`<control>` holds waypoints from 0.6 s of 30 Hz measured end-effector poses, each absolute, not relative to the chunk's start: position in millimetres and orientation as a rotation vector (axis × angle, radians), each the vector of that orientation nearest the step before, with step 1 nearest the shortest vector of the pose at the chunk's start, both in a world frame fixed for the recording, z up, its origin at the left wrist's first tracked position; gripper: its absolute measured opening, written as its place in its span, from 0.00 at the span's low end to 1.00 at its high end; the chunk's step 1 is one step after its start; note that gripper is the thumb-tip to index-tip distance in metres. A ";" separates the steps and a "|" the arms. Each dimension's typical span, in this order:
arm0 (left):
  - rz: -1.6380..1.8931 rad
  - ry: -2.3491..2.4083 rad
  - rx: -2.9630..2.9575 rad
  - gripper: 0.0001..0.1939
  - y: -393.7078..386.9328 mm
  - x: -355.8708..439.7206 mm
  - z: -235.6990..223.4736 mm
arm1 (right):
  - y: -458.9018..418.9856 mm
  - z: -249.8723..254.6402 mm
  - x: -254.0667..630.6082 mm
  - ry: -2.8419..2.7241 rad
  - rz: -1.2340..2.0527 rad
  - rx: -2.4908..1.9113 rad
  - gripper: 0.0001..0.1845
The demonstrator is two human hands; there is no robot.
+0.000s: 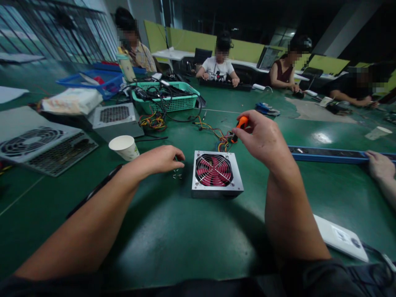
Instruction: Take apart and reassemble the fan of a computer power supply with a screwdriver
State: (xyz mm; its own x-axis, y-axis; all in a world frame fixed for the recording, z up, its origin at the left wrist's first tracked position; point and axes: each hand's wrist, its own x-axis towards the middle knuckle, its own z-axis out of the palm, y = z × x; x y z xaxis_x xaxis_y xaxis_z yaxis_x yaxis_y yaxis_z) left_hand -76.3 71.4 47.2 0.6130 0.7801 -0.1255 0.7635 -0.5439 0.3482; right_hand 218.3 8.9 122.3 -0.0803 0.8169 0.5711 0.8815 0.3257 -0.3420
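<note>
A silver power supply unit (216, 190) with a red fan behind a wire grille lies on the green table in front of me. My right hand (262, 138), above its far right corner, is closed around a screwdriver (242, 123) with an orange and black handle. The tool's shaft cannot be made out. To the left of the unit, my left hand (165, 159) hovers just over several small screws (177, 175). Its fingers are bent, with a gap between thumb and forefinger, and nothing shows in them. Coloured cables (222, 142) run out from the unit's far side.
A paper cup (124, 147) stands near my left forearm, beside other power supplies (116, 117). Behind is a green basket (167, 101) of cables. At right, a co-worker's hand (382, 165) touches a long blue bar (328, 154); a white device (342, 237) lies nearer.
</note>
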 end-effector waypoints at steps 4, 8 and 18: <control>-0.166 1.244 2.450 0.20 75.7 -81.9 36.7 | 8.5 122.7 218.1 -1.902 -0.092 -1.495 0.14; -0.331 1.252 2.398 0.26 75.1 -81.5 27.7 | 6.7 123.9 216.6 -1.924 -0.109 -1.525 0.13; -0.356 1.260 2.399 0.28 73.2 -79.5 25.9 | -6.7 136.4 215.0 -2.109 0.085 -1.587 0.12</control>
